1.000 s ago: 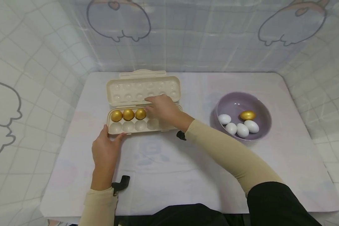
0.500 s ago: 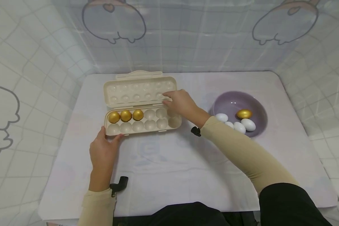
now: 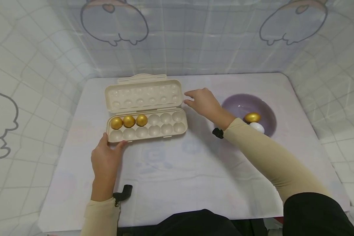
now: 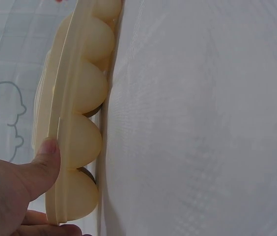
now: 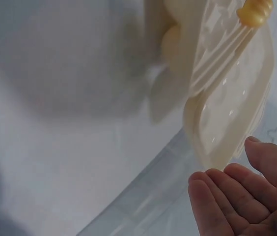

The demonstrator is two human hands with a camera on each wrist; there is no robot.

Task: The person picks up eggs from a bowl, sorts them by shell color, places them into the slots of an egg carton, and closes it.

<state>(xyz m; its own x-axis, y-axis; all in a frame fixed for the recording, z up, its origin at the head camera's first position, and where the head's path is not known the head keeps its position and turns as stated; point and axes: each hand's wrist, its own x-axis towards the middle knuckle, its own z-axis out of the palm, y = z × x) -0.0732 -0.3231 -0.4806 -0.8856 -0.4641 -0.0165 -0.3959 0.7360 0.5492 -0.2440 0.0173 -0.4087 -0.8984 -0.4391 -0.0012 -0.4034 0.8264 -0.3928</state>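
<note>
A cream egg carton point(image 3: 147, 131) lies with its lid point(image 3: 143, 95) folded back. Three golden eggs point(image 3: 129, 121) fill the left cups of its far row. At the carton's near left corner my left hand point(image 3: 106, 160) holds on, thumb on the front rim and fingers round the end, as the left wrist view point(image 4: 52, 152) also shows. My right hand point(image 3: 205, 103) hovers beside the lid's right end, fingers extended and nothing in it. In the right wrist view the palm point(image 5: 256, 196) is bare. Part of the purple bowl point(image 3: 266, 113) is hidden by the right forearm.
Inside the bowl a golden egg point(image 3: 252, 117) and a white egg point(image 3: 257, 127) show; the sleeve covers the rest of its near left side. A white cloth covers the table point(image 3: 177, 183), with tiled-pattern sheets point(image 3: 200, 49) standing around it.
My right hand has moved right, from over the carton's cups to past its right end. The left hand keeps its hold. The eggs in the carton have not changed.
</note>
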